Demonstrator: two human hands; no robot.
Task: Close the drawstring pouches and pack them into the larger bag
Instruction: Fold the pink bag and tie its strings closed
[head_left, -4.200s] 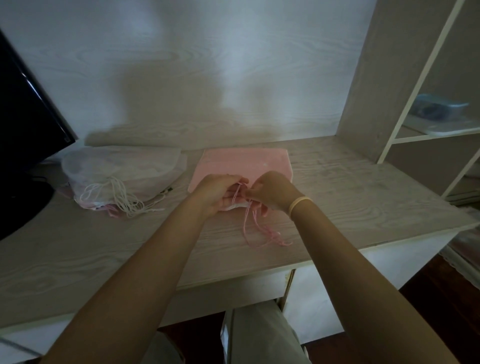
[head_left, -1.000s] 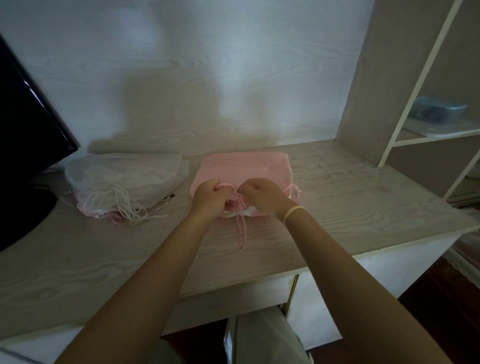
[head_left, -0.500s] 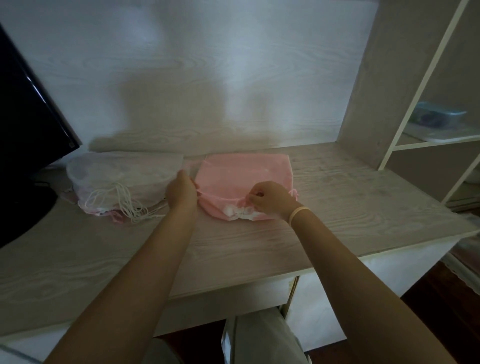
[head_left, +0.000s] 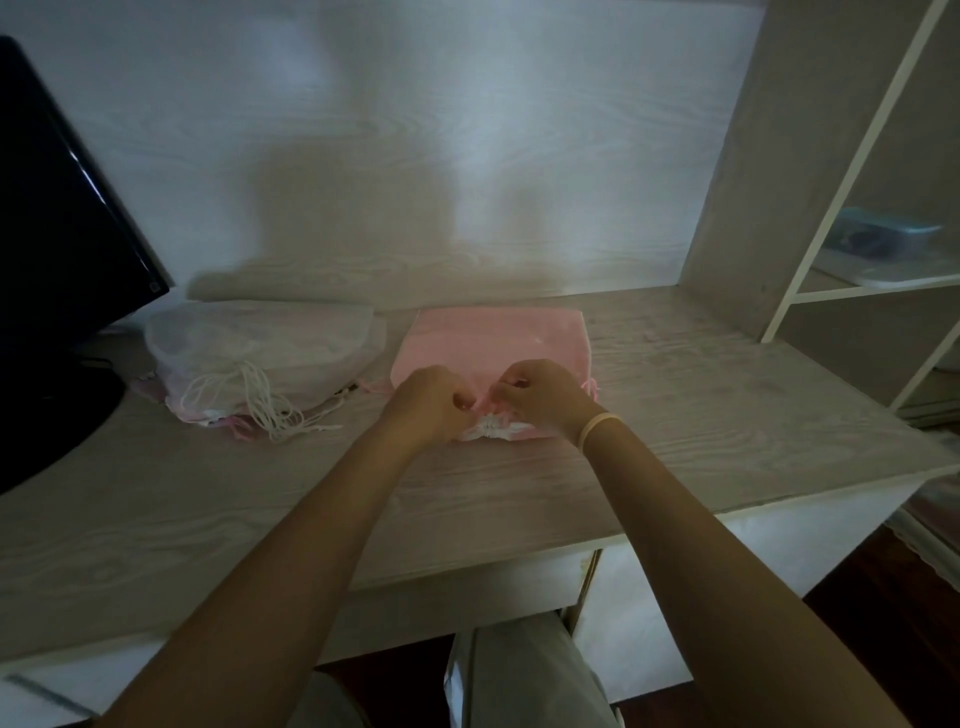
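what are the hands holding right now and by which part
Both the left hand and right hand pinch the flat pink fabric drawstring pouch at its gathered near opening.

The pouch (head_left: 493, 338) under my hands is soft pink cloth, matt, with a faint nap; its gathered mouth shows a crinkled white lining (head_left: 493, 428). My left hand (head_left: 434, 405) and right hand (head_left: 540, 395) curl at that bunched cloth. The bag (head_left: 260, 343) beside it is thin, see-through white mesh, slightly shiny, with a twisted white cord (head_left: 260, 402) of rough string. The desk (head_left: 675, 415) and back panel (head_left: 415, 156) are pale wood-grain laminate, smooth and matt. The monitor (head_left: 62, 234) is glossy black plastic. A smooth rubbery band (head_left: 597, 423) circles my right wrist. The box (head_left: 883, 239) on the shelf looks like translucent bluish plastic.
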